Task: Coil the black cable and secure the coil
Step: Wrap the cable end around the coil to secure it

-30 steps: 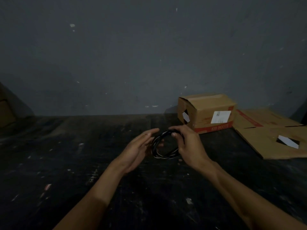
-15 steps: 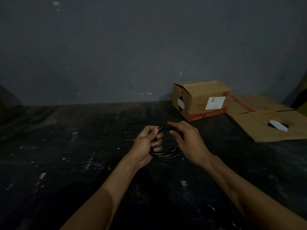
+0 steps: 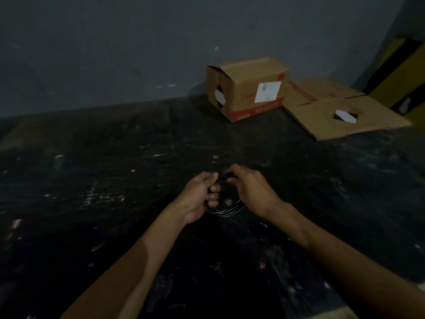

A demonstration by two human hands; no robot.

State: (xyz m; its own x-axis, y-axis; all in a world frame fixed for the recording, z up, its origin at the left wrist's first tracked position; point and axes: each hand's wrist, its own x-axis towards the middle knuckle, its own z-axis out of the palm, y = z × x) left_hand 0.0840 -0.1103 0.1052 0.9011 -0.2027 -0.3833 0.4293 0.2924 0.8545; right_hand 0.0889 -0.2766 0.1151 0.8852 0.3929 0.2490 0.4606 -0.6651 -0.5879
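Head view: the left hand (image 3: pixel 198 197) curls its fingers through the coiled black cable (image 3: pixel 224 211), gripping it, and the right hand (image 3: pixel 250 188) pinches the coil's top, above the dark tabletop (image 3: pixel 92 180), well nearer than the cardboard box (image 3: pixel 247 88)

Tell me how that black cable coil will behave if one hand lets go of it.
The black cable coil would probably spring open: its loops already fan apart at the bottom. It looks thin and light, so the left hand alone could likely carry it. The right hand pinches the top, which suggests the loops would not stay gathered unaided.
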